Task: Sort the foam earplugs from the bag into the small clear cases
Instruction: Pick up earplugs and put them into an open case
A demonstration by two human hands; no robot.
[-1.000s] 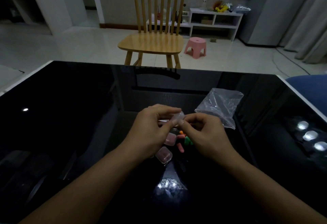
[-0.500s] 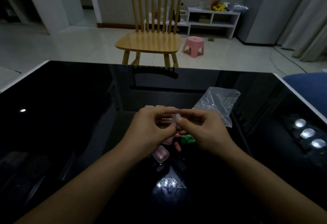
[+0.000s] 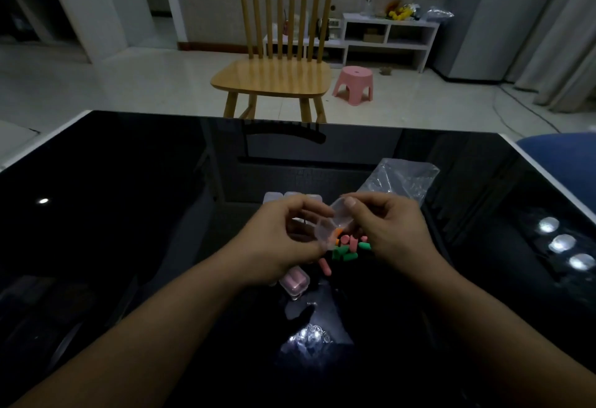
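Observation:
Both hands hold one small clear case (image 3: 333,223) above the table, its hinged lid swung open. My left hand (image 3: 280,236) grips the lower half and my right hand (image 3: 383,230) pinches the lid. Under the case lies a loose heap of pink, green and orange foam earplugs (image 3: 346,248), with one pink earplug (image 3: 325,267) a little apart. A shut case with pink earplugs inside (image 3: 294,281) rests near my left wrist. Several more clear cases (image 3: 292,196) stand in a row behind my left hand. The crumpled clear bag (image 3: 401,180) lies behind my right hand.
The black glossy table (image 3: 129,214) reflects ceiling lights at the right and front. A wooden chair (image 3: 274,78) stands past the far edge, a pink stool (image 3: 354,83) beyond it. Something blue (image 3: 561,152) shows at the table's right corner.
The clear case, held shut between my fingertips before, now has its lid swung open. My hands have drawn slightly apart, uncovering more of the earplug heap.

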